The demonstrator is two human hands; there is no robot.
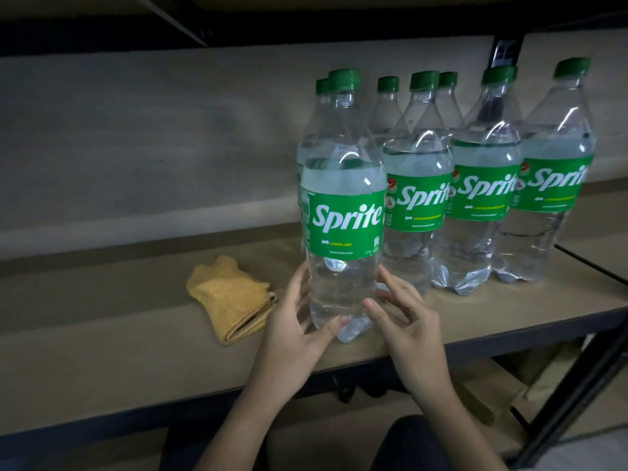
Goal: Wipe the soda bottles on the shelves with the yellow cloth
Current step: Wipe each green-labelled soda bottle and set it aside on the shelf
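Observation:
A clear Sprite bottle (343, 215) with a green label and cap stands upright near the front edge of the wooden shelf (119, 351). My left hand (292, 338) holds its lower part, thumb on the front and fingers round the left side. My right hand (411, 328) hovers at the bottle's right side with spread, relaxed fingers, and only the fingertips are near the plastic. The folded yellow cloth (231, 297) lies on the shelf just left of my left hand, and neither hand touches it.
Several more Sprite bottles (418, 198) stand in rows behind and to the right of the front one. A dark metal upright (577, 385) frames the shelf's right end. Another shelf board runs overhead. The shelf's left half holds only the cloth.

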